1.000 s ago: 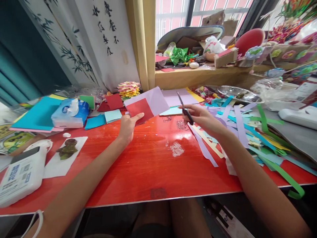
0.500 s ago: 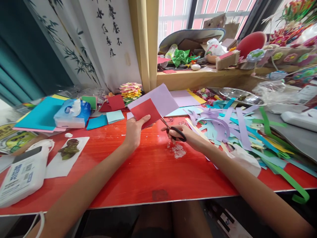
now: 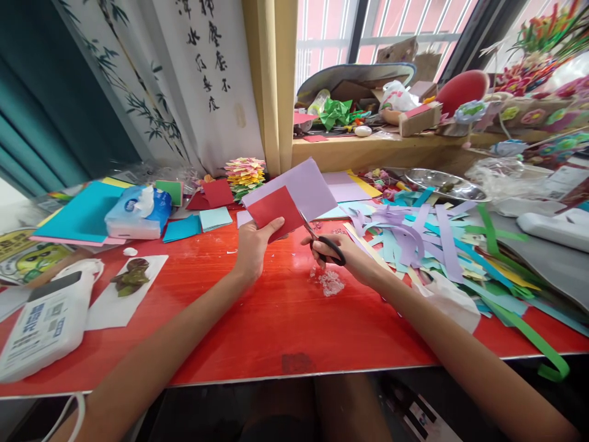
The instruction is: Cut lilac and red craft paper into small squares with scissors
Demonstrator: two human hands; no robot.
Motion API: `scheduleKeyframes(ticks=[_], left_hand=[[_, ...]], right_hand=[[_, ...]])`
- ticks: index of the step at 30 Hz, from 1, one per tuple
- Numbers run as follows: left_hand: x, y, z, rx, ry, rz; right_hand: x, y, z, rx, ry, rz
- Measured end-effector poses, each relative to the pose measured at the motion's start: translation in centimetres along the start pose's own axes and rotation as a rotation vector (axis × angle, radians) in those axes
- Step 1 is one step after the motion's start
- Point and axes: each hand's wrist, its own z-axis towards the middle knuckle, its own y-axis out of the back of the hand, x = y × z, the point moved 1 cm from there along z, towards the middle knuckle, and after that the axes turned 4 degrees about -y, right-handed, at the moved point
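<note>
My left hand (image 3: 257, 245) pinches a red paper square (image 3: 275, 210) laid over a larger lilac sheet (image 3: 306, 184), thumb on top, both held tilted above the red table (image 3: 221, 344). In my right hand (image 3: 347, 255) are black-handled scissors (image 3: 332, 248), fingers through the loops. Their blades point up and left, at the right edge of the red square where it meets the lilac sheet. Whether the blades are parted is hard to make out. Below the scissors lies a small heap of clear bits (image 3: 331, 282).
Paper strips (image 3: 409, 233) are heaped at the right, near a metal dish (image 3: 444, 184). To the left stand a tissue pack (image 3: 138, 212), blue squares (image 3: 183, 227), a folded-paper stack (image 3: 245, 175) and a white device (image 3: 48, 325). A cluttered windowsill (image 3: 340, 146) runs behind.
The view has shifted slightly. Both hands keep their grip, and the papers and scissors stay together in nearly the same position.
</note>
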Motion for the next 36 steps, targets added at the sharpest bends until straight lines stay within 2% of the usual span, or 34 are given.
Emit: scheduleKeyframes(ticks=[8, 17, 27, 36], left_hand=[[0.0, 0.3, 0.1, 0.028, -0.013, 0.03], [0.2, 0.1, 0.0, 0.047, -0.008, 0.02], [-0.1, -0.3, -0.3, 0.046, -0.021, 0.028], [0.0, 0.1, -0.1, 0.095, -0.051, 0.029]], right_hand=[[-0.5, -0.2, 0.3, -0.019, 0.047, -0.035], [-0.5, -0.3, 0.4, -0.02, -0.036, -0.032], [-0.9, -0.6, 0.2, -0.042, 0.052, -0.023], [-1.3, -0.8, 0.5, -0.051, 0.114, -0.028]])
